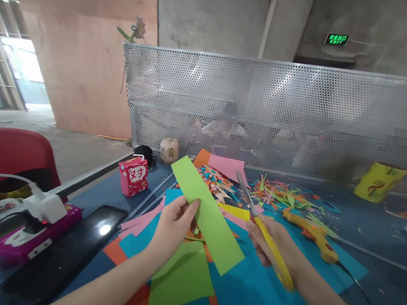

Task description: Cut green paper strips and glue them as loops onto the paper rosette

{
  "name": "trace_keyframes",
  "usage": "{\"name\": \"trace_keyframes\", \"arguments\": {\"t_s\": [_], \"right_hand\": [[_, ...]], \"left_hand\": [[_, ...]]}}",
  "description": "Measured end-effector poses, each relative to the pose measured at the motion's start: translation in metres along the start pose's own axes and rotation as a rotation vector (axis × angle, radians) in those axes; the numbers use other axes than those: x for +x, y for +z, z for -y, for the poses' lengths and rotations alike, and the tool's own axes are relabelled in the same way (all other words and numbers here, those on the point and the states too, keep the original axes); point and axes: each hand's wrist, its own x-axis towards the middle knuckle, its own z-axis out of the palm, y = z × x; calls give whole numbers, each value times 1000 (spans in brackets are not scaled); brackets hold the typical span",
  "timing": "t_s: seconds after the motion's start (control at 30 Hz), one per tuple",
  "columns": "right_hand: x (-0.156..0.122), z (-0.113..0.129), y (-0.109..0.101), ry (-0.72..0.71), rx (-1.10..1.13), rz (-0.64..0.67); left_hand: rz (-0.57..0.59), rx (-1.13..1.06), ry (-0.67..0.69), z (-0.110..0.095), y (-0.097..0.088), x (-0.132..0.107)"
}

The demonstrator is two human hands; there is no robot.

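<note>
Between thumb and fingers, my left hand (pixel 175 220) pinches a long strip of light green paper (pixel 212 216) above the table. To its right, my right hand (pixel 270 240) is closed around a pair of scissors with yellow handles (pixel 272 253). The scissor blades (pixel 245 192) point up and away, apart from the strip. Below the strip lies a larger piece of green paper (pixel 183 278) on blue paper sheets (pixel 261 301). Several orange and pink pieces are partly hidden beneath.
A yellow glue gun (pixel 314 234) with a cord lies at right, near paper scraps (pixel 285 194). At left are a red drink box (pixel 133 176), a black phone (pixel 64 254) and a purple power strip (pixel 37 237). A perforated metal screen (pixel 182 92) stands behind; a person sits beyond it.
</note>
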Motion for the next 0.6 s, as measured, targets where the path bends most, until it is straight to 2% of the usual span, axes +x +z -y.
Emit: {"name": "trace_keyframes", "arguments": {"t_s": [0.07, 0.13, 0.2, 0.33, 0.47, 0.6], "right_hand": [[0, 3, 1, 23, 54, 40], [0, 4, 6, -49, 108, 63], [1, 0, 11, -127, 178, 45], [9, -10, 14, -132, 196, -14], [14, -12, 9, -148, 226, -60], [12, -9, 12, -208, 255, 2]], "left_hand": [[41, 35, 9, 1, 0, 1], [101, 77, 35, 3, 0, 1], [183, 147, 58, 3, 0, 0], [324, 401, 121, 5, -3, 2], [351, 547, 198, 8, -4, 4], [367, 619, 282, 11, 0, 1]]}}
